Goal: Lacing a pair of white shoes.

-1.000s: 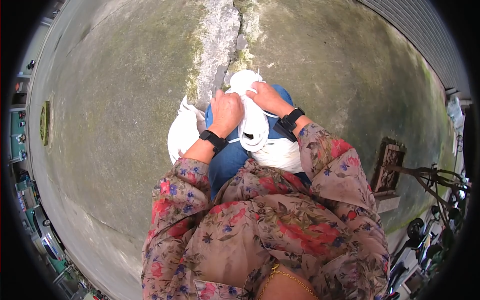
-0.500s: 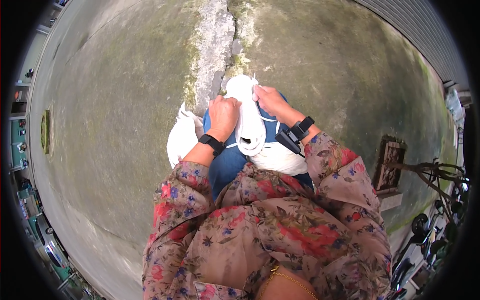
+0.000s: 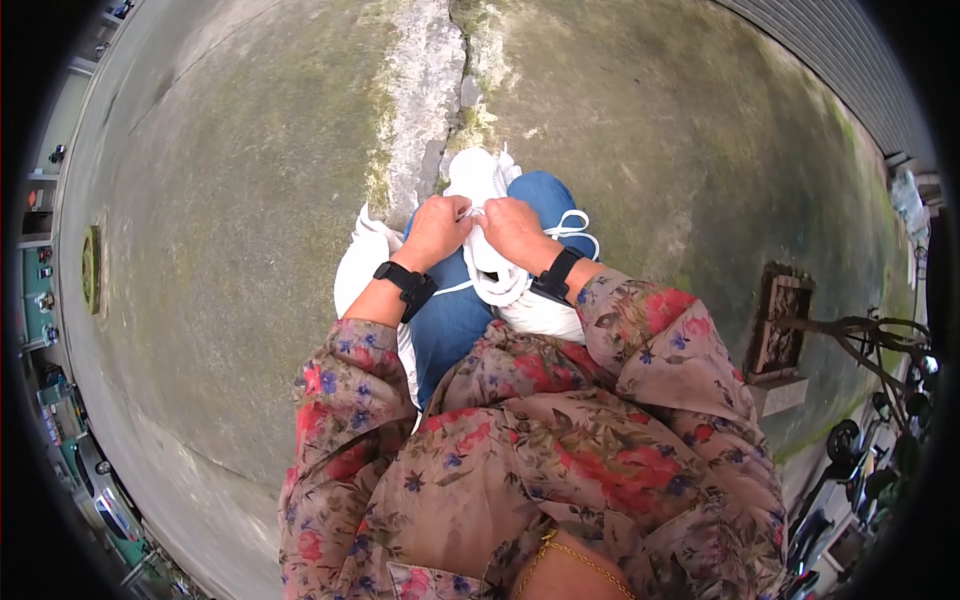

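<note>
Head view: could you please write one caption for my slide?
Left hand and right hand close together on a white shoe, over blue jeans and stained ground.

Soft, diffuse daylight | faint shadows | white shoe (image 3: 472, 174) near blown-out | centre fairly sharp | edges bowed, corners black

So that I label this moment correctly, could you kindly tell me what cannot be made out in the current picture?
Head view:
- Exactly what the left hand and right hand grip at the white shoe: too small, covered by the hands.
- The shoe's sole: hidden by the shoe's own body.
- White item: kind unclear, partly behind the left forearm.
- Vehicles, lower right: small, cut off by the fisheye rim.
</note>
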